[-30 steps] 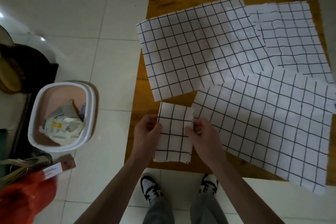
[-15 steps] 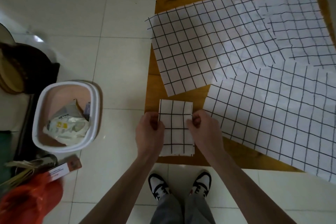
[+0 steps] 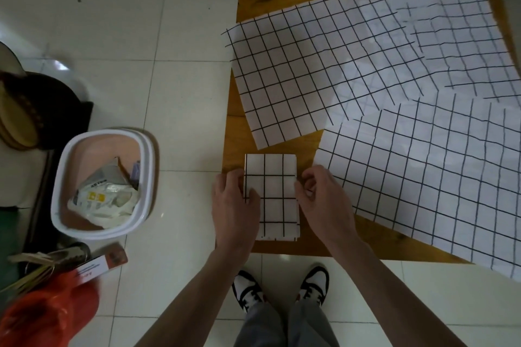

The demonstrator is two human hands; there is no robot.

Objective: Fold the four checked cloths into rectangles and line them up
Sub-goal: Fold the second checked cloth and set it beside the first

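A white cloth with a black check, folded into a small rectangle (image 3: 275,191), lies at the near left corner of a low wooden table (image 3: 239,132). My left hand (image 3: 234,205) holds its left edge, thumb on top. My right hand (image 3: 321,200) pinches its right edge with curled fingers. Three more checked cloths lie spread flat: one at the back middle (image 3: 298,73), one at the back right (image 3: 462,45), and one at the near right (image 3: 434,177). They overlap each other at their edges.
A white bin (image 3: 101,180) with crumpled wrappers stands on the tiled floor to the left. An orange bag (image 3: 48,315), a small box (image 3: 101,265) and dark items crowd the left edge. My shoes (image 3: 282,287) are just in front of the table.
The folded cloth has been shifted slightly and squared up at the table's near left corner, both hands staying on its sides. The camera has also moved.
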